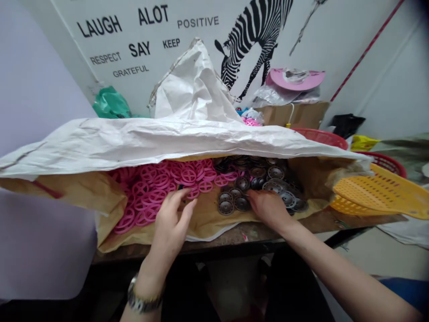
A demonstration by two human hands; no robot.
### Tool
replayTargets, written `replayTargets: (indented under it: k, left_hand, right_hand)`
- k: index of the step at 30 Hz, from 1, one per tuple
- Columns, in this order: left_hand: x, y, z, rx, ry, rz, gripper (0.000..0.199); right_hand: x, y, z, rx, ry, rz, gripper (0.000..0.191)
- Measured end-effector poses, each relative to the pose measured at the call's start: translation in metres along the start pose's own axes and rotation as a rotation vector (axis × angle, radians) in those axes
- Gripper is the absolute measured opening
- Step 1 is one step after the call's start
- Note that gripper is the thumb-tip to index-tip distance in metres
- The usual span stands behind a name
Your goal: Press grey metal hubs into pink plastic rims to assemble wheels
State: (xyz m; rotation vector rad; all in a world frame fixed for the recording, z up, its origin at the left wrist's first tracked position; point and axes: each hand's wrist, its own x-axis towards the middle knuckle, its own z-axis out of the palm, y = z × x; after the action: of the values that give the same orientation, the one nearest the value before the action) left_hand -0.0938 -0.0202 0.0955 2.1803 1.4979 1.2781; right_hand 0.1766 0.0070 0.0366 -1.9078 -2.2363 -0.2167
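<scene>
Pink wheels (188,175): left of centre, in our sack (201,139).
Left hand (170,221): loosely spread at their edge.
Grey discs (226,207): right of centre; we're seemingly picking these.
Right hand (271,210): among them, grip unclear; next needs a light pinch.

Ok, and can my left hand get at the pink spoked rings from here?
Probably yes: your left hand is already at the edge of the pink spoked rings, and the sack gapes open on your side, with nothing visible blocking the way.
</scene>
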Motion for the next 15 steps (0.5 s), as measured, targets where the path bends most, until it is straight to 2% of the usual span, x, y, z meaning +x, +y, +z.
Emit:
replayTargets:
  k: [2, 4, 5, 8, 11, 15]
  left_hand:
    - [0.025, -0.025, 0.012, 0.229, -0.095, 0.001, 0.037]
    - [0.051, -0.047, 0.022, 0.42, -0.208, -0.054, 0.049]
    - [0.064, -0.056, 0.026, 0.484, -0.266, -0.076, 0.052]
    - [0.1, -0.08, 0.038, 0.526, -0.318, -0.142, 0.054]
    - [0.124, -0.101, 0.052, 0.532, -0.367, -0.208, 0.052]
    - [0.13, -0.118, 0.073, 0.515, -0.455, -0.244, 0.045]
  right_hand:
    - [-0.004, 0.001, -0.003, 0.067, 0.038, -0.006, 0.024]
    - [-0.013, 0.0, -0.005, 0.242, 0.134, -0.029, 0.024]
    - [-0.02, -0.002, -0.006, 0.365, 0.193, -0.04, 0.025]
    - [-0.044, -0.009, -0.007, 0.724, 0.303, -0.023, 0.025]
    - [-0.072, -0.018, -0.007, 0.947, 0.239, 0.051, 0.026]
    - [-0.102, -0.022, -0.003, 1.06, 0.125, 0.088, 0.026]
